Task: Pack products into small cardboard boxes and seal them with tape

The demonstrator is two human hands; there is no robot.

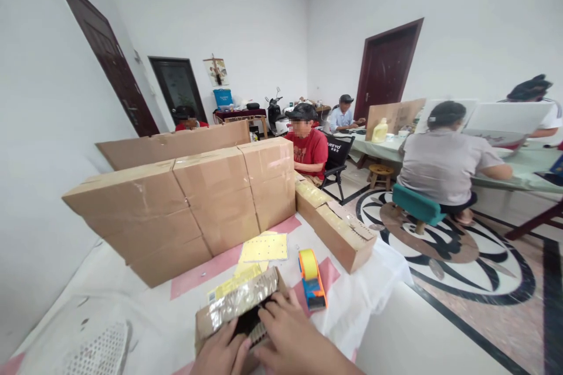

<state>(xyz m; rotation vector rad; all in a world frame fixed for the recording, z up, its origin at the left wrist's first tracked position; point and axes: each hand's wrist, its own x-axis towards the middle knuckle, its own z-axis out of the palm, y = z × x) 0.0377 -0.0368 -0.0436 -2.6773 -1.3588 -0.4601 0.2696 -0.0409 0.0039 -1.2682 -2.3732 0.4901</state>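
Note:
Close in front of me, a small cardboard box (241,297) stands on the white-covered table with its top partly open, showing a dark inside. Clear tape shines along its far top flap. My left hand (222,351) grips the near left edge of the opening, its fingers bent and close together. On the right side, my right hand (281,328) has its fingers curled over the opening, holding the box's edge. What the box contains is hidden in shadow. A tape dispenser (313,281) with a yellow roll lies just right of the box. Yellow dotted sheets (266,247) lie behind it.
A wall of stacked large cartons (211,199) blocks the table's far left. Long narrow boxes (336,220) line the right side. A white perforated basket (99,348) sits at lower left. Several people work beyond, one in a red shirt (310,149) just behind the cartons.

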